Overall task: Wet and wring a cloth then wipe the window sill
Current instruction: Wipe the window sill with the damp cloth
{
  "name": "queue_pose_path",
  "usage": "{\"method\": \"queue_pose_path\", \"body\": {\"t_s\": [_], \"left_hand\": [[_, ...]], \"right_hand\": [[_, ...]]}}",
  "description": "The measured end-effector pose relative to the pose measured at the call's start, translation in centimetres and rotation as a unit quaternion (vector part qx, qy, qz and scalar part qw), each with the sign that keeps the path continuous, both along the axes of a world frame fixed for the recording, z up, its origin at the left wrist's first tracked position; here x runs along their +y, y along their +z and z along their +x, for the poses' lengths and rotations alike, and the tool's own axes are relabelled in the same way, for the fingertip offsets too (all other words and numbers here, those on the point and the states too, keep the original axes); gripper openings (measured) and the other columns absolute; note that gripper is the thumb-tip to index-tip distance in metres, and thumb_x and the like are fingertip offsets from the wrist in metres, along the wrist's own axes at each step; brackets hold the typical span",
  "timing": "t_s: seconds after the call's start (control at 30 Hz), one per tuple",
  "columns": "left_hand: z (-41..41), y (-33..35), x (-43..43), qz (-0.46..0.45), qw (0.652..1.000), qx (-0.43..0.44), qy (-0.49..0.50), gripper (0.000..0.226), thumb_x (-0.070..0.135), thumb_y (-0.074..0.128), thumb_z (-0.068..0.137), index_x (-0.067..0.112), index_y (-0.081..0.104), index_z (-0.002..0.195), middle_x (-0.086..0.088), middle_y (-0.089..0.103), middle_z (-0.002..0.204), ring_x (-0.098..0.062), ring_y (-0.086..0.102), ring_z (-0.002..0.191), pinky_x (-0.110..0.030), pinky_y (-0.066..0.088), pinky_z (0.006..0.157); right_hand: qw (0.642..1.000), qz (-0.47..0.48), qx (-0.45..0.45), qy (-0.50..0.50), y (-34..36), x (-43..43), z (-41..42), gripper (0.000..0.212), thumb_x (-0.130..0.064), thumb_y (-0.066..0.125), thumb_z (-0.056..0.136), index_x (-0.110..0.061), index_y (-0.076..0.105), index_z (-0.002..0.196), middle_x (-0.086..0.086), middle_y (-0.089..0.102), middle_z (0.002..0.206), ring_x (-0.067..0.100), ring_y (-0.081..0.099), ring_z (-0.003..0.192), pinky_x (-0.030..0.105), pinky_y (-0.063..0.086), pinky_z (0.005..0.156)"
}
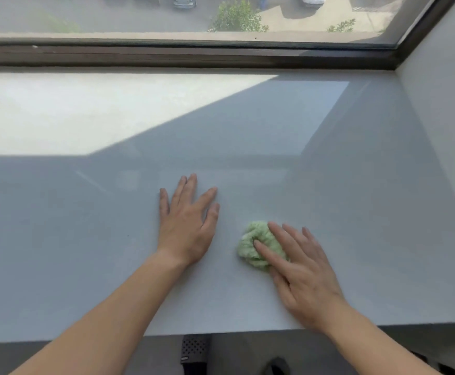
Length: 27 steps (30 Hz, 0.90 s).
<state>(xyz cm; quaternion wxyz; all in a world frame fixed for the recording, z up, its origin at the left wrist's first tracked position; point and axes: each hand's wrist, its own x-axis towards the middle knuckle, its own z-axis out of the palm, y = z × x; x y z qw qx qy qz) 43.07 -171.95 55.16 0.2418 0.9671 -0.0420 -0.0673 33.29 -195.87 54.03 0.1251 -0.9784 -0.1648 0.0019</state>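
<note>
The right hand (299, 269) presses straight fingers onto a bunched green cloth (258, 246), low and right of the frame's centre, near the front edge of the window sill (356, 212). The left hand (187, 223) lies flat just beside it, fingers spread, holding nothing. Wetting and wringing look done and wiping is under way; I cannot tell which stretches of sill, sunlit at upper left, remain unwiped.

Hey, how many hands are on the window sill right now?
2. The left hand lies flat on the window sill; the right hand presses the green cloth just to its right.
</note>
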Motion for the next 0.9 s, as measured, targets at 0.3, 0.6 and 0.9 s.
{"method": "queue_pose_path", "body": {"t_s": [0.3,0.6,0.9], "left_hand": [[-2.8,0.0,-5.6,0.074,0.996,0.058,0.002,0.052,0.054,0.022,0.100,0.044,0.029,0.150,0.005,-0.003,0.167,-0.017,-0.015,0.151,-0.064,-0.018,0.112],[-4.0,-0.3,-10.0,0.096,0.994,0.045,-0.026,0.055,0.050,0.031,0.101,0.039,0.020,0.154,-0.001,-0.008,0.167,-0.021,-0.018,0.151,-0.061,-0.017,0.114],[-3.8,-0.3,-11.2,0.133,0.990,0.049,0.010,0.058,0.052,0.025,0.100,0.042,0.009,0.155,0.003,-0.012,0.166,-0.019,-0.021,0.150,-0.062,-0.016,0.114]], "right_hand": [[1.000,0.006,-0.011,-0.022,0.1,0.5,-5.5,0.060,-0.027,0.052,0.086,-0.034,0.043,0.145,0.004,0.033,0.158,0.033,0.035,0.141,0.052,0.023,0.114],[0.979,0.020,0.005,-0.204,0.1,-7.6,-3.7,0.052,-0.030,0.040,0.093,-0.033,0.045,0.145,0.004,0.032,0.157,0.033,0.032,0.140,0.052,0.025,0.116],[1.000,0.006,-0.002,-0.015,-0.5,-12.1,-4.6,0.051,-0.029,0.045,0.092,-0.034,0.048,0.143,0.004,0.036,0.156,0.033,0.036,0.141,0.054,0.025,0.115]]}}
